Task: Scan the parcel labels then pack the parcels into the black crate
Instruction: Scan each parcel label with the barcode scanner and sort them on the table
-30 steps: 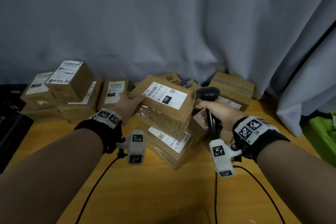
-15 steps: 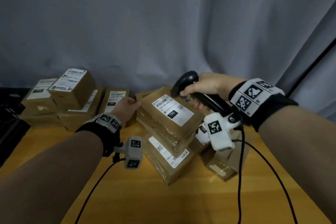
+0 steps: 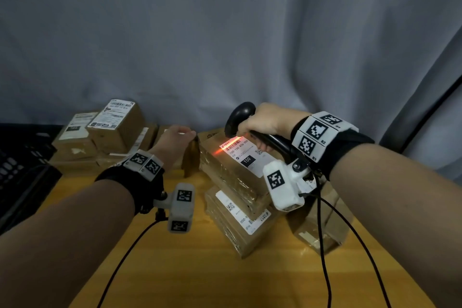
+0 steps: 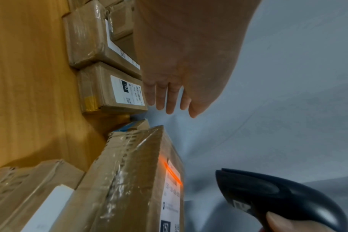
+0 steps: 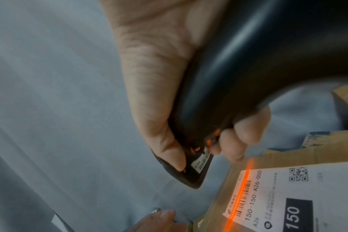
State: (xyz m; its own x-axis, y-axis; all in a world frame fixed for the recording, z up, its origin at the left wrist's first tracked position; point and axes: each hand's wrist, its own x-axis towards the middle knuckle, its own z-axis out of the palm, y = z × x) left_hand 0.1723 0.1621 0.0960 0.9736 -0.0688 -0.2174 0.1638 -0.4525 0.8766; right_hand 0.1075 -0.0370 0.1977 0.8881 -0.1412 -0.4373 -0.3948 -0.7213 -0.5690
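Many taped parcels (image 3: pixel 232 170) on wooden table (image 3: pixel 200 280), grey curtain (image 3: pixel 225 32) behind; right hand (image 3: pixel 262 120) gripping scanner (image 3: pixel 240 115), left hand (image 3: pixel 175 140) slack

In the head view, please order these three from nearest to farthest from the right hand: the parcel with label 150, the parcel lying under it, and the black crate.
From the right hand:
1. The parcel with label 150, directly below the hand, under the scanner beam.
2. The parcel under it, lower in the stack, toward the person.
3. The black crate, far on the left edge.
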